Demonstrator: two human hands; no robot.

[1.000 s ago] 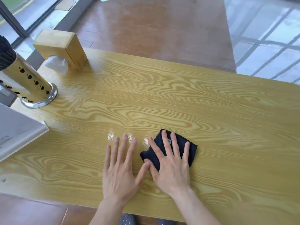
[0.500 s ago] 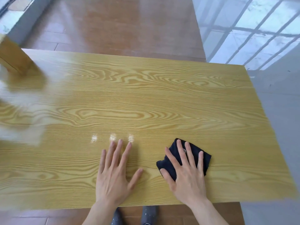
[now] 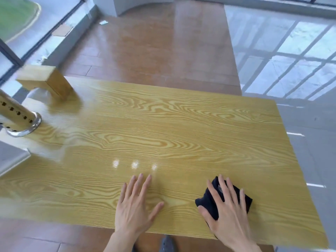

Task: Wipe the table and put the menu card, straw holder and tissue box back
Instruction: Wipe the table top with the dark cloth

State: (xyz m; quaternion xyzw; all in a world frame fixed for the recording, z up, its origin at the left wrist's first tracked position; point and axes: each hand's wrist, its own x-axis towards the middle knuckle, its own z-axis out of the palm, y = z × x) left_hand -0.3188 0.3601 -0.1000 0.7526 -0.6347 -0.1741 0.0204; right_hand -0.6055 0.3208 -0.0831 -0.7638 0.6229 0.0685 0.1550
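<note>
My right hand (image 3: 228,213) lies flat, fingers spread, pressing a dark cloth (image 3: 207,202) onto the yellow wood-grain table (image 3: 181,128) near its front right. My left hand (image 3: 135,208) rests flat and empty on the table beside it, fingers apart. At the far left corner stands the wooden tissue box (image 3: 45,80) with white tissue showing under it. The perforated straw holder (image 3: 18,117) on a metal base leans in at the left edge. A white menu card (image 3: 11,159) juts in from the left, mostly cut off.
Brown wooden floor (image 3: 154,51) lies beyond the table, grey glossy floor to the right. Windows run along the left. A shoe (image 3: 167,243) shows under the table's front edge.
My right hand has slid the cloth to the right along the table's front. The left hand has stayed flat in about the same spot. The view has swung, bringing the straw holder and menu card back in.
</note>
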